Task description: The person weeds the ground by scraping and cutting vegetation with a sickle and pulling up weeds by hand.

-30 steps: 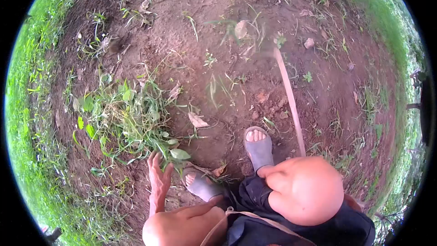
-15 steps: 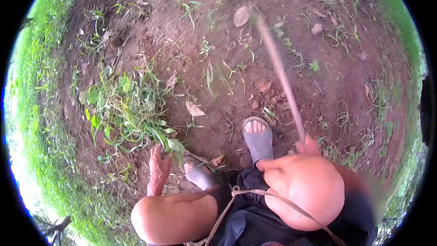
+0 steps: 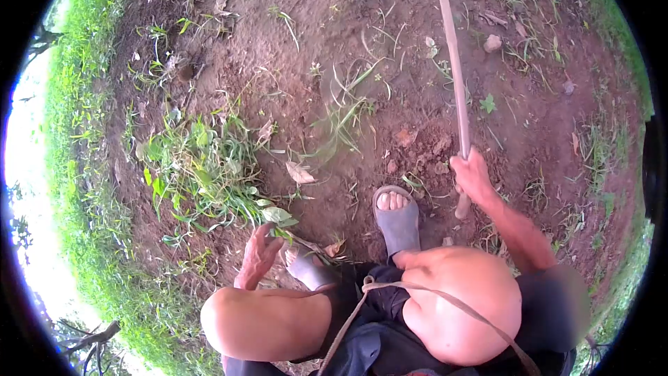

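My right hand (image 3: 473,174) is closed around the lower part of a hoe (image 3: 452,63) with a long wooden handle. The handle's butt sticks out below my fist. Its angled head lies far out at the top of the view, close to the soil. Beside the weed pile (image 3: 209,163), my left hand (image 3: 259,256) hangs past my left knee, fingers loosely bent and apart, by a broad leaf (image 3: 275,214). Nothing can be seen held in it. Loose grass blades (image 3: 344,118), partly blurred, are in the middle of the soil.
My sandalled feet (image 3: 399,226) are on bare brown soil (image 3: 313,35). Small weeds, dry leaves (image 3: 300,172) and a stone (image 3: 492,43) are scattered around. Crumbled soil (image 3: 431,150) lies in front of my right foot. Green grass (image 3: 83,202) borders the left side.
My right hand has moved forward, away from my knee, and the hoe's head has reached farther out. Grass blades in the middle have shifted. My left hand has moved slightly right.
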### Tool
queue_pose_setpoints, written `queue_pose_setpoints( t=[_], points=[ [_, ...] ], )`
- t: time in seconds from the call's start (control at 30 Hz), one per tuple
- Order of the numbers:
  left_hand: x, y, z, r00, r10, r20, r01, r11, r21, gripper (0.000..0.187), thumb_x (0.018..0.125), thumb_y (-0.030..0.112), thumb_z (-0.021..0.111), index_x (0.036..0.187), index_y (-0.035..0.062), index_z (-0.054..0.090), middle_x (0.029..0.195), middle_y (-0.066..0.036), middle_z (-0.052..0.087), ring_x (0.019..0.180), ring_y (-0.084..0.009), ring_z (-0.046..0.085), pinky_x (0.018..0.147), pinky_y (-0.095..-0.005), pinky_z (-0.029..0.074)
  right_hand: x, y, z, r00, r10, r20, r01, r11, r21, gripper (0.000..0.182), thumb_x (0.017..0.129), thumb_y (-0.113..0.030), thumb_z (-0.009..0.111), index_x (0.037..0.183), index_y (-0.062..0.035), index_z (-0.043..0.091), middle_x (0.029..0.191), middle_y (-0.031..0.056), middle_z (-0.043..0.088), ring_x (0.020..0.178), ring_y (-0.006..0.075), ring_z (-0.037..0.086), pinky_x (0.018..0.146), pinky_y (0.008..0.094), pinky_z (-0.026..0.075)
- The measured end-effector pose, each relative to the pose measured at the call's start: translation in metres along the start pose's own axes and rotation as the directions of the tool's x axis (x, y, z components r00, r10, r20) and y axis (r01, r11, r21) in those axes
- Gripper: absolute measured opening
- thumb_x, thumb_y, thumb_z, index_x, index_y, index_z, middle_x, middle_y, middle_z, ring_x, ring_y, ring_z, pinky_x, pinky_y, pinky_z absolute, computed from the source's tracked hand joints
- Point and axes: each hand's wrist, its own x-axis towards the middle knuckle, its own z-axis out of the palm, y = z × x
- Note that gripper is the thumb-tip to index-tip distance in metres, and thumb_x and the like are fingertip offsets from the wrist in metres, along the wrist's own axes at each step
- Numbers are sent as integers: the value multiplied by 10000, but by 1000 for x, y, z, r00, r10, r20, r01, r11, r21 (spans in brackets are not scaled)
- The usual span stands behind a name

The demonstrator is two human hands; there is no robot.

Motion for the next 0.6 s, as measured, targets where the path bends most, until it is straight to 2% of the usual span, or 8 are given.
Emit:
queue_pose_setpoints(
  t=[0.07, 0.17, 0.23, 0.37, 0.43, 0.5, 0.57, 0.6],
  points=[
    [-7, 0, -2, 997, -43, 68, 47, 997, -59, 542, 891, 216, 662, 1339, -35, 489, 1209, -252, 616, 1144, -339, 615, 942, -419, 503, 5, -10, 5, 999, 26, 25, -23, 990, -137, 234, 900, -165, 585, 1020, 10, 486, 669, 144, 596, 515, 261, 612, 427, 416, 485],
    [-20, 27, -5, 975, -117, 188, 141, 983, -121, 572, 904, 284, 636, 1364, -19, 482, 1274, -223, 596, 1208, -341, 564, 1011, -427, 450, -42, 63, -23, 915, -295, 276, 388, 832, -397, 308, 874, -164, 570, 1070, 49, 464, 787, 298, 635, 724, 465, 659, 606, 533, 532],
    [-21, 11, 4, 967, -134, 216, 168, 975, -148, 583, 901, 305, 636, 1363, -18, 485, 1292, -216, 586, 1232, -333, 543, 1034, -426, 424, -69, 107, -43, 897, 154, 415, 162, 759, -631, 359, 861, -202, 596, 1082, 49, 465, 821, 294, 643, 804, 462, 665, 707, 543, 530],
    [-20, 49, 2, 936, -101, 337, 161, 975, -153, 597, 902, 348, 633, 1365, -3, 496, 1350, -188, 548, 1290, -310, 485, 1081, -412, 365, -70, 74, -54, 896, 116, 429, 149, 831, -536, 373, 842, -222, 627, 1059, 45, 482, 847, 274, 648, 870, 473, 652, 760, 552, 516],
    [-21, 67, -6, 914, -15, 405, 73, 989, -129, 549, 909, 291, 642, 1359, 7, 507, 1348, -167, 546, 1284, -279, 492, 1079, -392, 372, -35, 44, -41, 937, -169, 305, 289, 867, -406, 360, 836, -215, 635, 1023, 55, 491, 830, 282, 642, 830, 471, 654, 720, 541, 520],
    [-44, 97, -15, 912, -30, 409, 88, 988, -123, 516, 890, 257, 644, 1331, 16, 529, 1336, -153, 558, 1274, -266, 503, 1069, -378, 384, 25, 9, -21, 929, -329, 169, 368, 863, -346, 329, 870, -176, 618, 1062, 69, 509, 753, 222, 634, 604, 385, 645, 547, 477, 509],
    [-77, 139, -20, 896, -43, 442, 117, 983, -143, 457, 853, 190, 649, 1275, 34, 573, 1313, -123, 581, 1254, -240, 525, 1050, -348, 409, 84, -25, 0, 965, -224, 140, 251, 941, -228, 263, 953, -149, 522, 1113, 59, 504, 681, 79, 532, 482, 151, 513, 350, 315, 428],
    [-94, 153, -20, 892, -50, 449, 131, 980, -152, 458, 853, 192, 649, 1276, 33, 571, 1309, -127, 583, 1250, -244, 528, 1048, -351, 411, 117, -17, 8, 960, -233, 154, 264, 937, -227, 263, 953, -149, 522, 1113, 59, 504, 681, 79, 532, 482, 151, 513, 350, 315, 428]
  ],
)
